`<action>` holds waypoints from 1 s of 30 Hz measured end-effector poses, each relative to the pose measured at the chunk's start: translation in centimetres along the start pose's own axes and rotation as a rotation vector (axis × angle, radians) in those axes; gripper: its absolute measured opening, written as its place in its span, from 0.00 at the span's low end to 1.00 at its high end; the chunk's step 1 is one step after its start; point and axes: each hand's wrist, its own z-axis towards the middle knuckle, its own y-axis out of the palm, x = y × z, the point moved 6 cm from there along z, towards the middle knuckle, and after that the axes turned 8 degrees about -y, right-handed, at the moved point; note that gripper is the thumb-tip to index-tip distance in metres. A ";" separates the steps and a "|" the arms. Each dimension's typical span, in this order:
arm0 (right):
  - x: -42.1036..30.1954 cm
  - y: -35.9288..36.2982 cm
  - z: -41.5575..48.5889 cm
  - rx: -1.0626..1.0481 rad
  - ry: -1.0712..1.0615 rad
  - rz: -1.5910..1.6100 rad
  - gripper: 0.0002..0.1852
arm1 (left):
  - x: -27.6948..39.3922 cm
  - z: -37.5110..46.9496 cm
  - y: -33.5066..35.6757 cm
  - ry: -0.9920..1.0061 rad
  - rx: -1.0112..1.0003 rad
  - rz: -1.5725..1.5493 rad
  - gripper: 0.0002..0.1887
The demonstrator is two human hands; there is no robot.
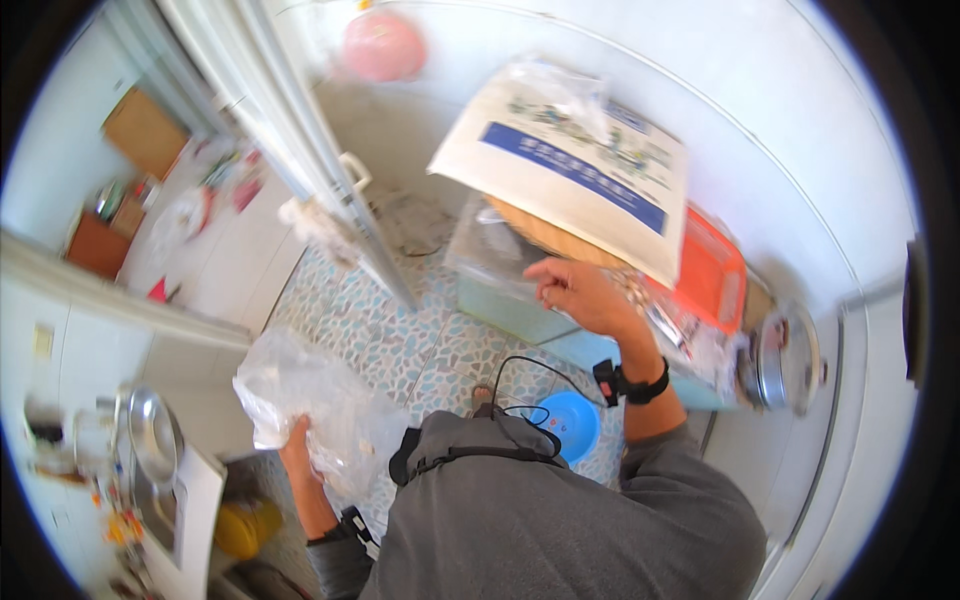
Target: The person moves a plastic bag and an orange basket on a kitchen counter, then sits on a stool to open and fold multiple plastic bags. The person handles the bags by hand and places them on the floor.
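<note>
A large translucent plastic bag (330,405) is in the grip of my left hand (298,448), at lower left over the tiled floor. Its contents, if any, are hard to make out. My right hand (577,292) hovers by the front edge of a low tiled counter (510,307), index finger stretched out and the other fingers bent, with nothing visible in it. Just beyond it lies a round wooden board (559,236), partly covered by a cream printed bag (577,165) bearing writing. Another clear plastic bag (574,94) rests on the printed one.
An orange plastic basket (709,270) and a lidded metal pot (780,364) stand on the counter's right. A blue basin (574,427) sits on the floor near my feet. A sliding door frame (300,135) rises ahead left; a sink counter (199,510) is at lower left.
</note>
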 end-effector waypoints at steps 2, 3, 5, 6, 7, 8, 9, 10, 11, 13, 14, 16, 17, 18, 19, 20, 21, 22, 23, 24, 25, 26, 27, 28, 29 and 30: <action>1.5 3.4 1.6 -0.082 0.040 0.102 0.17 | 0.2 -1.4 -0.3 0.018 0.083 -0.011 0.22; 2.2 5.0 2.3 -0.122 0.074 0.106 0.18 | 0.4 -1.9 -0.3 0.022 0.114 -0.017 0.22; 3.3 8.8 3.8 -0.221 0.122 0.161 0.18 | 1.3 -3.8 -1.3 0.038 0.187 -0.008 0.22; 3.7 10.2 4.3 -0.263 0.141 0.203 0.18 | 1.7 -5.0 -1.9 0.055 0.248 -0.045 0.21; 3.7 11.1 4.8 -0.284 0.119 0.267 0.18 | 2.0 -5.5 -2.0 0.092 0.279 -0.083 0.21; 3.8 12.1 5.1 -0.317 0.107 0.225 0.18 | 2.5 -5.9 -2.0 0.158 0.275 -0.129 0.20; 4.5 12.3 5.6 -0.368 0.094 0.195 0.17 | 2.2 -6.5 -1.9 0.122 0.309 -0.162 0.20; 4.6 12.8 6.1 -0.409 0.066 0.186 0.17 | 2.2 -6.5 -2.1 0.116 0.314 -0.207 0.21; 4.9 13.1 6.8 -0.442 0.054 0.193 0.16 | 2.3 -6.2 -2.0 0.127 0.294 -0.255 0.21; 5.4 13.3 7.9 -0.439 0.023 0.141 0.18 | 2.0 -5.4 -2.8 0.094 0.361 -0.288 0.23; 5.6 13.6 8.3 -0.453 0.034 0.156 0.18 | 1.8 -5.1 -3.5 0.084 0.393 -0.318 0.24; 5.8 14.1 9.2 -0.431 0.113 0.198 0.18 | 1.7 -3.3 -5.0 0.057 0.407 -0.313 0.26; 5.8 14.5 9.7 -0.421 0.166 0.255 0.18 | 1.7 -2.1 -5.8 0.055 0.412 -0.328 0.27; 5.3 15.3 10.3 -0.445 0.167 0.227 0.17 | 1.9 -0.7 -6.5 0.053 0.388 -0.343 0.29; 4.8 16.1 10.8 -0.463 0.178 0.222 0.16 | 2.1 0.6 -7.3 0.058 0.384 -0.338 0.29; 4.0 17.4 11.3 -0.475 0.187 0.242 0.15 | 2.5 2.2 -7.9 0.069 0.377 -0.337 0.30; 3.1 18.9 12.1 -0.490 0.179 0.203 0.14 | 3.4 3.8 -8.4 0.086 0.365 -0.336 0.30; 2.1 20.2 13.0 -0.504 0.169 0.183 0.13 | 4.3 5.3 -8.9 0.100 0.352 -0.342 0.31; 1.2 21.5 13.8 -0.512 0.175 0.156 0.13 | 5.2 6.5 -9.2 0.093 0.328 -0.334 0.30; 0.1 23.2 15.0 -0.427 0.184 0.240 0.11 | 6.4 7.9 -9.5 0.089 0.307 -0.334 0.30; -1.0 24.8 16.5 -0.409 0.175 0.230 0.10 | 7.8 9.1 -9.7 0.097 0.278 -0.344 0.30; -1.9 26.4 17.8 -0.386 0.191 0.215 0.11 | 9.0 10.1 -10.1 0.087 0.293 -0.305 0.28; -2.9 28.1 19.1 -0.367 0.200 0.227 0.11 | 10.4 11.0 -10.1 0.087 0.251 -0.301 0.28; -4.0 29.9 20.7 -0.369 0.149 0.203 0.12 | 11.9 12.0 -10.1 0.092 0.211 -0.300 0.27; -5.2 31.8 22.3 -0.376 0.093 0.202 0.13 | 13.5 12.9 -9.9 0.117 0.155 -0.313 0.26; -5.9 33.6 23.6 -0.390 0.084 0.214 0.14 | 14.9 13.5 -9.6 0.164 0.117 -0.302 0.26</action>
